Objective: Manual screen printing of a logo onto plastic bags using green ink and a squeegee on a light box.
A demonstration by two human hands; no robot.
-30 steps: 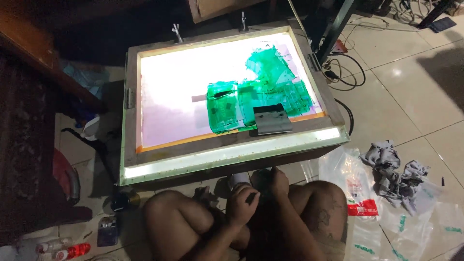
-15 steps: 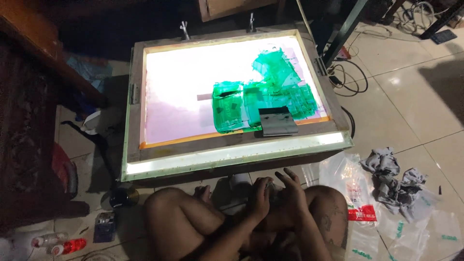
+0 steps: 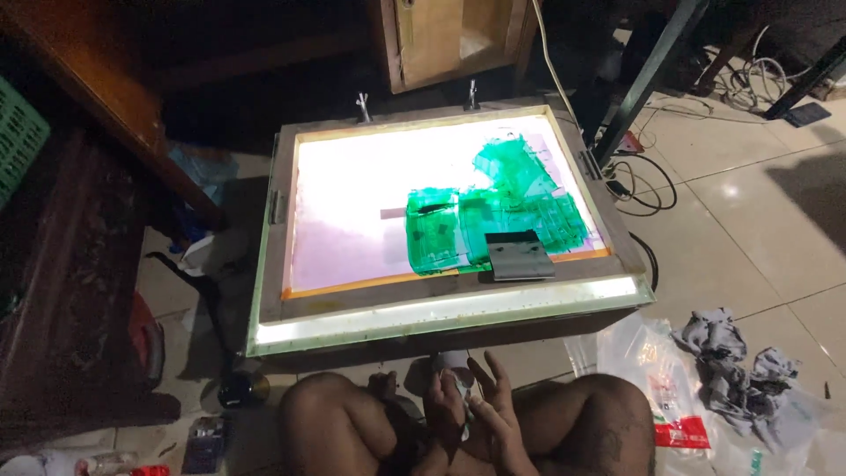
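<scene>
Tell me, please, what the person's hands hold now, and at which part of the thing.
A small white object sits between the left hand and right hand; its kind and the exact place of the hold cannot be told.

A small white object (image 3: 456, 363) is sitting low between the person's knees, just below the front edge of the lit frame. It is looking pale and rounded, like a cup or a crumpled piece, though its kind is hard to tell. Fingers are covering its lower part, leaving only the top showing.
</scene>
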